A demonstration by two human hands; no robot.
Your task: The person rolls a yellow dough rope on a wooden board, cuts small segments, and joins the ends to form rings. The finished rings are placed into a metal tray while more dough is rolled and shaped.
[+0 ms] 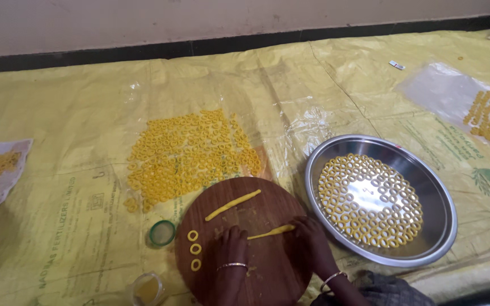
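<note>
We pinch a thin yellow dough strip (271, 232) between left hand (231, 243) and right hand (311, 241), flat on the round wooden board (267, 272), both closed on its ends; three finished dough rings (194, 249) sit aside, keeping space.

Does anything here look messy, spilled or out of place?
Nothing looks spilled. The dough rings on the plastic sheet lie loosely, unlike the tidy rows in the steel tray. A small white scrap sits alone near the wall.
</note>
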